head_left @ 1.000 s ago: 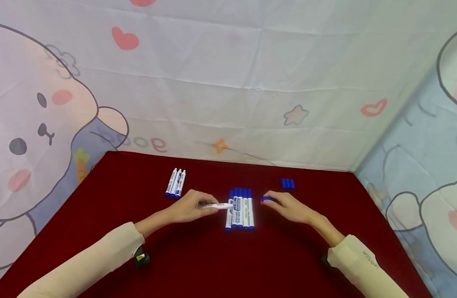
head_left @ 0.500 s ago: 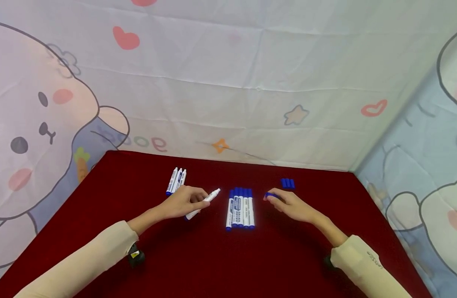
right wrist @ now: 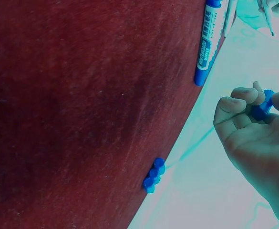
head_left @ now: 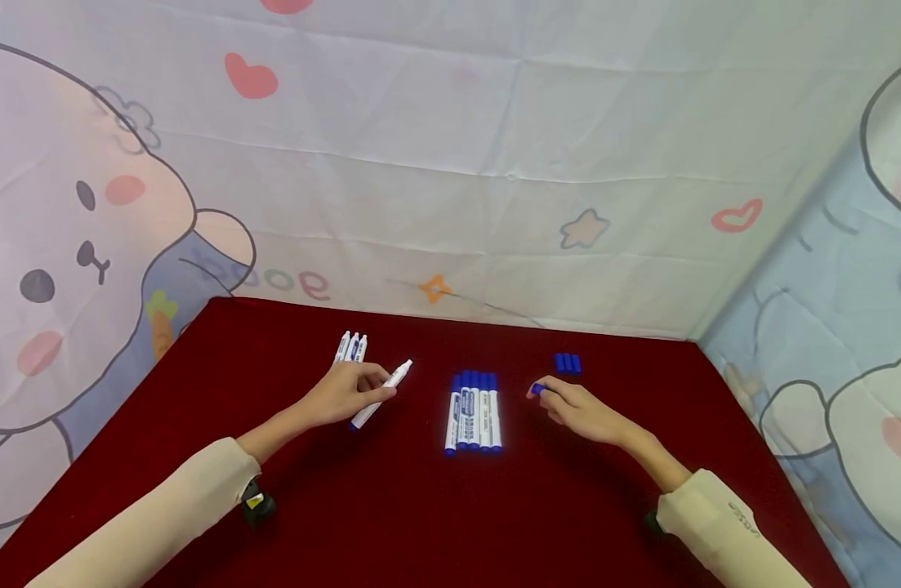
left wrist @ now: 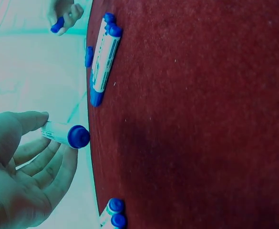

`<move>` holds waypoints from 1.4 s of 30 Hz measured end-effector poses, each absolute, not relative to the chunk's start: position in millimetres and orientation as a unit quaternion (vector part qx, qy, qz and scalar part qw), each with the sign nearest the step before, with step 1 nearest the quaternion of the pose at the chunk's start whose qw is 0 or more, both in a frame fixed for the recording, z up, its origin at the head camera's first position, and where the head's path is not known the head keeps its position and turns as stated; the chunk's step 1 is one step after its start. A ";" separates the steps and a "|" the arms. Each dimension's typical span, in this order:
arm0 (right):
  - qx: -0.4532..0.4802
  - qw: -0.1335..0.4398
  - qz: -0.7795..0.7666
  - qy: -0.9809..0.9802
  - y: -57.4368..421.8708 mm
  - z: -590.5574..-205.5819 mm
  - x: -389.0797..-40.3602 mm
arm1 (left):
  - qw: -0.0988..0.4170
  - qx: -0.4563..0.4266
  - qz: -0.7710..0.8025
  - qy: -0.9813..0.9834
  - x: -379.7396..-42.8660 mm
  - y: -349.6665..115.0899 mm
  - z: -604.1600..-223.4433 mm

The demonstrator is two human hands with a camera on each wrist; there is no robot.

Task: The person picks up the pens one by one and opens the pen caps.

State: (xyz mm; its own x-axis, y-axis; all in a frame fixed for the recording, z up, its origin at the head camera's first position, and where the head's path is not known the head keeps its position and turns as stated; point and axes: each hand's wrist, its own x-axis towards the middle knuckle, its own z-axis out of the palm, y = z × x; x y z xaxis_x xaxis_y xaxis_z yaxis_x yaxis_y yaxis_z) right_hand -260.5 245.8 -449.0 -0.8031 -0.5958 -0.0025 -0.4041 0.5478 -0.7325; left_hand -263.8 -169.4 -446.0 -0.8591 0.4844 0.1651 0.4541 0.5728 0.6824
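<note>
In the head view my left hand (head_left: 345, 394) pinches an uncapped whiteboard marker (head_left: 382, 394), its bare white tip pointing up and to the right. The left wrist view shows the blue end of this marker (left wrist: 65, 134) between thumb and fingers, above the cloth. My right hand (head_left: 584, 408) holds a blue marker cap (head_left: 538, 389), pinched between thumb and curled fingers in the right wrist view (right wrist: 262, 106). Between the hands lies a row of several capped whiteboard markers (head_left: 474, 418). Behind my left hand, 3 uncapped markers (head_left: 352, 347) lie side by side, their lower ends hidden.
Beyond my right hand, 3 loose blue caps (head_left: 567, 363) lie together on the dark red tablecloth (head_left: 450, 514). A pale cartoon-printed cloth (head_left: 391, 163) hangs behind the table and along its sides.
My left hand has moved left from the marker row towards the uncapped markers, and the held marker has tilted from level to slanting. My right hand has shifted slightly right with the cap.
</note>
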 end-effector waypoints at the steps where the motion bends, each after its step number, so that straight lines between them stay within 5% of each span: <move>1: -0.288 0.128 -0.380 0.870 246.9 -449.0 -260.3 | 0.017 0.258 0.379 0.889 -264.2 -170.8 -445.8; 22: -0.317 0.133 -0.381 0.858 256.6 -461.7 -255.9 | -0.117 0.135 0.415 0.892 -273.1 -191.3 -445.7; 33: -0.325 0.123 -0.376 0.859 259.5 -464.1 -255.9 | -0.137 0.043 0.440 0.886 -291.9 -215.8 -453.6; 42: -0.326 0.127 -0.378 0.857 260.0 -465.0 -256.6 | -0.232 0.081 0.395 0.885 -314.2 -228.2 -466.0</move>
